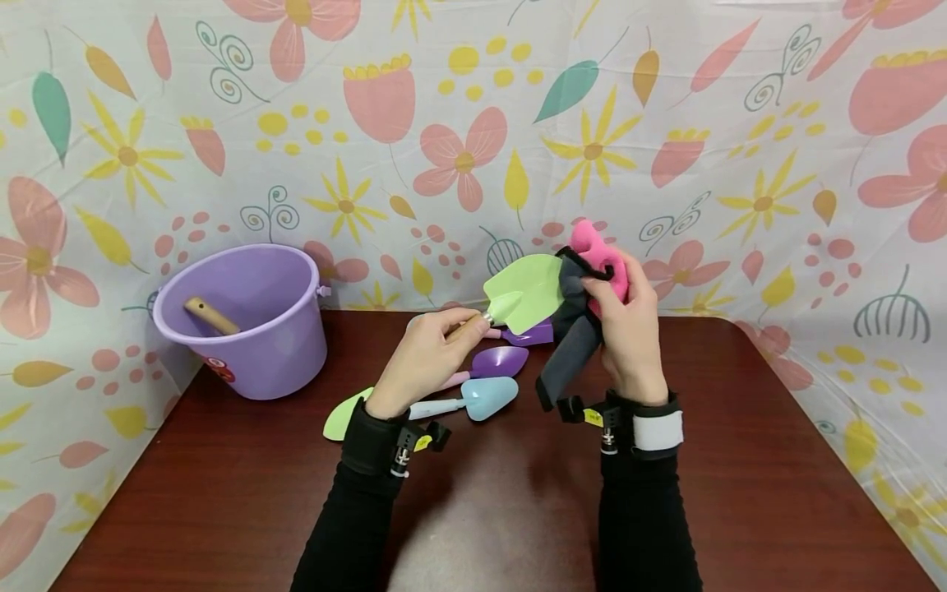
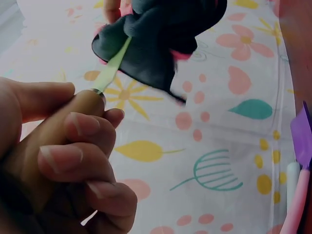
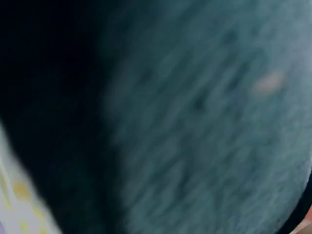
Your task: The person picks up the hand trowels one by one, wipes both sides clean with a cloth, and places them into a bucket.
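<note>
Your left hand [image 1: 423, 355] has its grip curled round the wooden handle of a green trowel [image 1: 527, 289], holding it up off the bench [image 1: 740, 460] with the blade pointing up and to the right. In the left wrist view your fingers [image 2: 80, 127] wrap the handle tightly, and the pale green blade runs edge-on up into the cloth.

Your right hand [image 1: 629, 329] grips a grey and pink cloth [image 1: 580, 316] (pink on the upper, bunched part, grey on the flap hanging down), fingers clenched round the bunch. The cloth touches the right edge of the trowel blade. The right wrist view shows only blurred grey fabric filling the frame, so nothing more can be told from it.

On the bench below your hands lie more small garden tools: a blue trowel [image 1: 484, 397] nearest you, a purple scoop [image 1: 499, 360] just behind it, a darker purple tool [image 1: 534, 334] partly hidden under the raised green blade, and a second green blade [image 1: 342, 418] poking out beside your left wrist.

To the left, well apart from your hands, stands a purple bucket [image 1: 251, 345] with a wooden handle [image 1: 210, 316] leaning inside it. A floral sheet [image 1: 740, 123] hangs behind the bench and round its sides.
</note>
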Demonstrator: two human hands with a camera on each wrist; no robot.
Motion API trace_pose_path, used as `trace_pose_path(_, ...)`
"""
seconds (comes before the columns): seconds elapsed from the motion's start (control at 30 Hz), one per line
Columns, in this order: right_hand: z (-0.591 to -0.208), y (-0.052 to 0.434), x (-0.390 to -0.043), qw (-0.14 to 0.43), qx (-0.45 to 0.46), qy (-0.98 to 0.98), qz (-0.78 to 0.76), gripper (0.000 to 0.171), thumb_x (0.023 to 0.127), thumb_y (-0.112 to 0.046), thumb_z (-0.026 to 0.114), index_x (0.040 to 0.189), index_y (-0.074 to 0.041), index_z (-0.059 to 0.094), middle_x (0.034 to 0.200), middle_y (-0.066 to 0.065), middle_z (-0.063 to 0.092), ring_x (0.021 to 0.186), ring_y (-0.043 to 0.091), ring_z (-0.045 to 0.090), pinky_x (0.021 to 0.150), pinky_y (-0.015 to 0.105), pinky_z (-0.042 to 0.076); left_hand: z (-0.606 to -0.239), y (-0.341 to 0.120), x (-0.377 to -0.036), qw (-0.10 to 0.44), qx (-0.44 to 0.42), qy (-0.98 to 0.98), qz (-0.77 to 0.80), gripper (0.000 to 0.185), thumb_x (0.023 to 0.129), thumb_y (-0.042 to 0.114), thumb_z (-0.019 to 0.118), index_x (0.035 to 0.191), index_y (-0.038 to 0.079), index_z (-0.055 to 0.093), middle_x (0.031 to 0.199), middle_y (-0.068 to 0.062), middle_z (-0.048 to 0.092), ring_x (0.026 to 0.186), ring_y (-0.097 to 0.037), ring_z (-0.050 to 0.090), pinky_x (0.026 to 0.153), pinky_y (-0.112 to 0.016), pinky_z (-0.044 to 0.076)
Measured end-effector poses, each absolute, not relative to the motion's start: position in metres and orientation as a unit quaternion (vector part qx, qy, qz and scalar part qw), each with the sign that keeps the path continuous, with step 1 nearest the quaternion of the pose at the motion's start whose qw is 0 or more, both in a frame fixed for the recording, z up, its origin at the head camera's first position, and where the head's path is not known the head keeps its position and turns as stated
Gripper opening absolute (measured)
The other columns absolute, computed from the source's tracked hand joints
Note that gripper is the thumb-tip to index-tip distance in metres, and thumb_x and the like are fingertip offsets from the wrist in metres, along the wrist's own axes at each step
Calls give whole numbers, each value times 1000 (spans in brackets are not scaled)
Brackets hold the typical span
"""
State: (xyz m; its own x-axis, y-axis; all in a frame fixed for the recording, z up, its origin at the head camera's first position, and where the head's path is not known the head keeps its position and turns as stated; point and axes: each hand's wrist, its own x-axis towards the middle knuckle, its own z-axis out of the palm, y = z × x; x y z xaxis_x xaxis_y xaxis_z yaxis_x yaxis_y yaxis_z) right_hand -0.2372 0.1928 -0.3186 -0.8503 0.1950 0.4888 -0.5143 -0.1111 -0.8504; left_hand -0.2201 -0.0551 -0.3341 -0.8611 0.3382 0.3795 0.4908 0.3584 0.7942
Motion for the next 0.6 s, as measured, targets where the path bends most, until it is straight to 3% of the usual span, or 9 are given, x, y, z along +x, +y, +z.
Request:
trace_pose_path(0.13,-317,195,-237,104,190,-440,872,31,100,0,48,131,2,50,114,18,51,84,24,60,67,31,55,-332,-54,-218,44,-254,-793,-551,29,98,42,58,115,22,71,97,14,71,71,-13,53,64,-31,56)
trace_pose_path(0.2,-316,196,-237,46,215,-367,904,32,103,1,40,135,3,45,114,18,51,85,26,61,69,34,55,-332,-53,-218,38,-258,-786,-561,29,98,42,58,114,22,71,93,10,71,70,-14,52,61,-32,55)
trace_pose_path(0.4,-315,194,-235,-49,245,-237,939,37,104,1,28,139,1,40,115,17,52,91,29,60,76,37,54,-334,-52,-218,50,-279,-778,-560,25,99,39,58,108,21,73,73,-1,59,59,-17,46,58,-29,46)
trace_pose_path(0.47,-314,192,-234,-80,251,-189,946,30,106,-2,27,131,2,43,106,17,53,85,28,59,74,36,53,-335,-52,-219,47,-287,-772,-565,24,99,38,58,106,20,72,68,-3,55,56,-17,45,53,-27,43)
trace_pose_path(0.6,-313,189,-228,-121,223,-152,955,32,108,-11,27,95,4,52,75,13,50,63,26,52,62,33,47,-336,-51,-221,38,-307,-759,-573,23,100,38,56,101,19,69,61,-5,44,49,-18,42,45,-27,37)
